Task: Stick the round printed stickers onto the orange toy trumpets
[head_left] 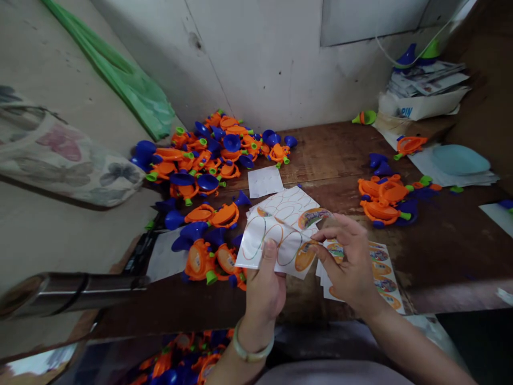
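My left hand [266,283] grips a white sticker sheet [262,238] by its lower edge, thumb on top. Empty oval outlines cover most of that sheet, and a few orange oval stickers remain near its right end. The fingers of my right hand [347,259] pinch at the sheet's right edge, by an orange sticker [305,256]. Whether a sticker has come loose in them I cannot tell. Beneath lie more used sheets [294,200] with outlines. Under my right hand is a stack of full sticker sheets [387,272]. Orange and blue toy trumpets [200,259] lie just left of the held sheet.
A large heap of toy trumpets [216,144] fills the back left of the wooden table [326,152]. A smaller group [382,198] lies at the right, near a light blue plate [460,159]. A metal cylinder [76,291] juts in at left. More trumpets [180,358] sit below the table edge.
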The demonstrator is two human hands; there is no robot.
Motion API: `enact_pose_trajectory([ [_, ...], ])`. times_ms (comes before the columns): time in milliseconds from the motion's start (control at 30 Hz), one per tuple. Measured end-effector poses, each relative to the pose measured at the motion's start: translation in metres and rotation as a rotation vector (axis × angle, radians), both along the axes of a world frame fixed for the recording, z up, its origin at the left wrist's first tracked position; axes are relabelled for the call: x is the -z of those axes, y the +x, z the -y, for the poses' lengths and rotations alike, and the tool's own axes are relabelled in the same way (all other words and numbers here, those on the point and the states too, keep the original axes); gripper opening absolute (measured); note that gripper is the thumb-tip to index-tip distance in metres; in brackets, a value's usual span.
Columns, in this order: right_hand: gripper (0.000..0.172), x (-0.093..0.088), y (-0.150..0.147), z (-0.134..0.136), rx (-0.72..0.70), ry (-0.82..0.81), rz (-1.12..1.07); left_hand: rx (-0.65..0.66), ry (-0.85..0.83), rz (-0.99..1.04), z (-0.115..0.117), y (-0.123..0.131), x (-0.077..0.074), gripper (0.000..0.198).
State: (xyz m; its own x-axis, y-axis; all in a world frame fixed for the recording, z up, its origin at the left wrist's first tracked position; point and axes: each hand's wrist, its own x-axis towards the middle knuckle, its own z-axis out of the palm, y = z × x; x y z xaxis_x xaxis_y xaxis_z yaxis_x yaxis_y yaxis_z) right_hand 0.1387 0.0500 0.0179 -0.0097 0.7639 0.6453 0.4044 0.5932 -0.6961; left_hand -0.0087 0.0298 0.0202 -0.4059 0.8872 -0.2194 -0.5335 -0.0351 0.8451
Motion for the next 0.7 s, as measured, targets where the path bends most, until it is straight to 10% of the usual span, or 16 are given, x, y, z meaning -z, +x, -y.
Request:
enact_pose_trajectory([
  [133, 0.056, 0.006, -0.005, -0.001, 0.018, 0.026, -0.137, -0.008, -0.034, 0.031, -0.002, 0.004, -0.003, 0.076],
  [567, 0.03, 0.018, 0.013, -0.013, 0.105, 0.348, 0.27, 0.027, -0.171, 0.059, -0.02, 0.007, 0.003, 0.059],
  [700, 0.028, 0.008, 0.018, 0.0, -0.104, 0.387, 0.281, 0.139, -0.196, -0.194, -0.043, 0.002, 0.024, 0.058],
])
